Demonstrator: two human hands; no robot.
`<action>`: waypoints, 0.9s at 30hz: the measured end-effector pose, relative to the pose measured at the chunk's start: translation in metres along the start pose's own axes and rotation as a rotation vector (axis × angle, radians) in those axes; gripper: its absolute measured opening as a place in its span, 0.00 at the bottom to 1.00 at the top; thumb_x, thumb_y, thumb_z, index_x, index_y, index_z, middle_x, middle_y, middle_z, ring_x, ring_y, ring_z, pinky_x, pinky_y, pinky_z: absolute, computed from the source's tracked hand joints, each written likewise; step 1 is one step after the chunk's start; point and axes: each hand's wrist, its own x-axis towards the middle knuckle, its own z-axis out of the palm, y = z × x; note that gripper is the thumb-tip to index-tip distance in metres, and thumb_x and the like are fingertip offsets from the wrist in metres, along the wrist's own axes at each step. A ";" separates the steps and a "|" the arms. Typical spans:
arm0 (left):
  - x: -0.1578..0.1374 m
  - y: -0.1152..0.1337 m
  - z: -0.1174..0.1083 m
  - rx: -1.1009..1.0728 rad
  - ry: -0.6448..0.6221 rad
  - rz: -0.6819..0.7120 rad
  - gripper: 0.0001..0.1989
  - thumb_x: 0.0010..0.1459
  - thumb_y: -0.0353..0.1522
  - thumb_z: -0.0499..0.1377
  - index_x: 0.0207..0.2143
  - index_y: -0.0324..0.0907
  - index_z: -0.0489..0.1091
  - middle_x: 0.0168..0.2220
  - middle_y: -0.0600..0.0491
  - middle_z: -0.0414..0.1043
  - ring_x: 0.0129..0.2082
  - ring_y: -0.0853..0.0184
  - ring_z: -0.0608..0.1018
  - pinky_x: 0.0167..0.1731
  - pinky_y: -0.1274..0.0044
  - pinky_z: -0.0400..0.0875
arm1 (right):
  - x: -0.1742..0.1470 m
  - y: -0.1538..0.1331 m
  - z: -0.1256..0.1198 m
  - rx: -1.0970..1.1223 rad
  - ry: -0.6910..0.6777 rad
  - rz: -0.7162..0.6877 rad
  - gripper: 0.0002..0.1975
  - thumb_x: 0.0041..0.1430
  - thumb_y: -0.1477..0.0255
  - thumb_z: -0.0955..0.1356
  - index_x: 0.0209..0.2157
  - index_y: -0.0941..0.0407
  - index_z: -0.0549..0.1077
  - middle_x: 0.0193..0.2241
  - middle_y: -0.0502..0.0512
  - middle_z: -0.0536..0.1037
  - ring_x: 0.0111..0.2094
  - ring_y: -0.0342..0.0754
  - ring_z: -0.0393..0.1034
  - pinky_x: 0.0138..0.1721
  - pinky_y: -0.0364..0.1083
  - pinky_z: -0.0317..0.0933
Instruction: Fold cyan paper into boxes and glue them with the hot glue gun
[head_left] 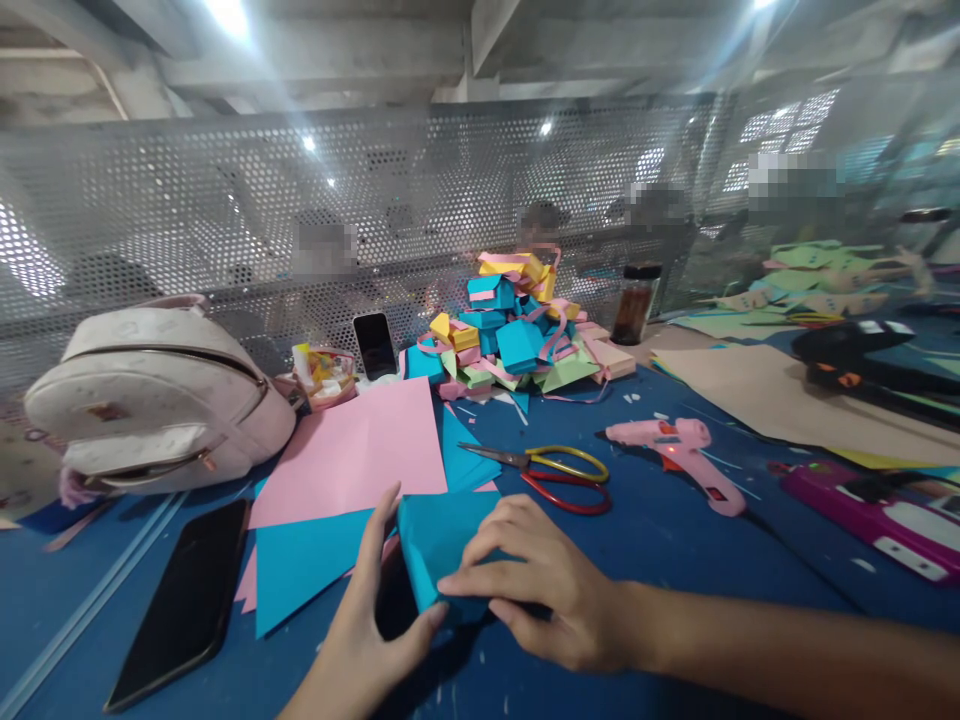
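A blue folded paper box [442,532] lies at the front middle of the table, between my two hands. Along its left side is my left hand [370,610], its thumb at the near corner and its fingers by the far left edge. My right hand [551,585] rests over the box's right part, fingers bent, with fingertips pressed to the near edge. That hand hides the right side of the box. Just beyond lie scissors [536,465] with one yellow and one red handle, blades pointing left. Pink paper sheets [364,445] and blue sheets [322,560] are stacked at left.
A pink glue gun [675,440] with a cable lies right, near a purple power strip [862,525]. Folded paper boxes [517,335] are piled behind. A dark phone [184,600] and white backpack [165,395] are left; a jar [636,305] stands by the perforated metal screen [420,180].
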 end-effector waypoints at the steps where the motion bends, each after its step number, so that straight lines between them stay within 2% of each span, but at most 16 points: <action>1: 0.000 0.000 0.000 -0.002 0.003 0.000 0.43 0.55 0.38 0.64 0.67 0.50 0.44 0.69 0.45 0.43 0.66 0.44 0.53 0.61 0.51 0.52 | 0.000 0.000 0.000 -0.003 -0.005 0.000 0.17 0.63 0.78 0.61 0.51 0.52 0.71 0.40 0.56 0.75 0.40 0.48 0.65 0.43 0.52 0.54; 8: 0.000 -0.005 -0.001 0.044 -0.023 0.012 0.43 0.56 0.38 0.63 0.67 0.51 0.41 0.70 0.45 0.41 0.67 0.45 0.50 0.62 0.51 0.49 | -0.002 0.002 0.001 -0.001 -0.005 -0.006 0.17 0.63 0.77 0.61 0.51 0.51 0.70 0.39 0.55 0.74 0.39 0.48 0.65 0.42 0.52 0.54; 15: 0.000 -0.010 -0.002 0.125 -0.015 0.046 0.41 0.58 0.38 0.61 0.66 0.55 0.40 0.70 0.49 0.39 0.68 0.48 0.46 0.63 0.52 0.46 | 0.000 0.001 -0.001 0.021 -0.001 0.014 0.15 0.62 0.78 0.61 0.48 0.53 0.71 0.38 0.55 0.75 0.39 0.48 0.65 0.42 0.52 0.54; 21: 0.002 -0.012 0.002 0.041 0.038 0.050 0.40 0.56 0.40 0.62 0.65 0.56 0.45 0.69 0.50 0.43 0.67 0.47 0.51 0.62 0.52 0.49 | 0.000 0.003 -0.002 0.034 0.012 0.026 0.15 0.61 0.80 0.61 0.46 0.54 0.72 0.37 0.54 0.75 0.38 0.48 0.64 0.42 0.52 0.54; 27: 0.003 -0.010 0.003 -0.040 0.021 0.002 0.41 0.55 0.42 0.63 0.65 0.53 0.44 0.68 0.46 0.46 0.65 0.45 0.55 0.61 0.52 0.52 | 0.001 0.004 -0.004 0.061 0.048 0.050 0.12 0.61 0.81 0.61 0.40 0.54 0.71 0.35 0.51 0.75 0.38 0.46 0.64 0.44 0.50 0.55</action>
